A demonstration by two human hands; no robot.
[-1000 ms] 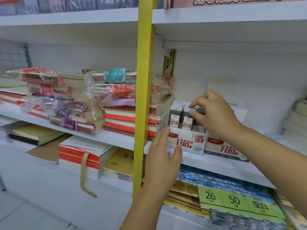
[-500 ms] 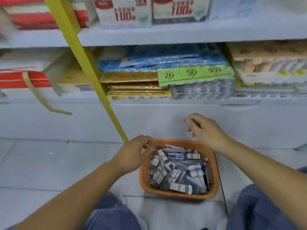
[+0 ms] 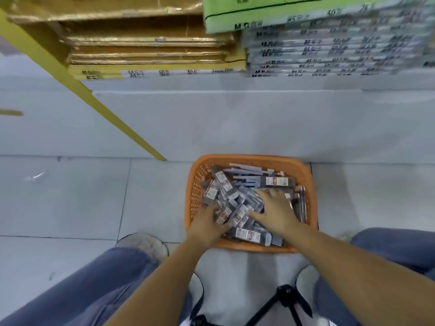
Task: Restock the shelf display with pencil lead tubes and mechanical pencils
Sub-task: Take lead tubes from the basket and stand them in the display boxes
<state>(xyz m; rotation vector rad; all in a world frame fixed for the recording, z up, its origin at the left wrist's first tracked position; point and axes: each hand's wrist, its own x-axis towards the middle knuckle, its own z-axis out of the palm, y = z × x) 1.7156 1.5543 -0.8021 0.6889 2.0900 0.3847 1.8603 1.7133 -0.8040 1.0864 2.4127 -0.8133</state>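
**Both hands down in the basket**

The right hand (image 3: 275, 212) lies on the heap of lead tubes (image 3: 249, 235) with its fingers spread and nearly straight, thumb stretched toward the left hand; it presses on the heap and closes round nothing. The left hand (image 3: 207, 222) sits just beside it, at the near left corner of the basket (image 3: 308, 184). Its fingertips are sunk among the tubes and its thumb reaches across a labelled one. Whether it has hold of any tube, I cannot tell.

The tubes lie loose and crisscrossed under and between both hands. Beyond the right fingertips, along the far wall of the basket, lie the pencils (image 3: 244, 167), pale and long, with a dark labelled pack (image 3: 275, 181) just nearer than them.

The basket stands on the tiled floor. Well beyond both hands, on the bottom shelf, are stacked gold packs (image 3: 146, 41), and to their right grey packs (image 3: 329, 55) under a green one (image 3: 259, 12). A yellow post (image 3: 70, 74) slants down to the floor left of the basket. Behind the left wrist a shoe (image 3: 143, 245) shows.
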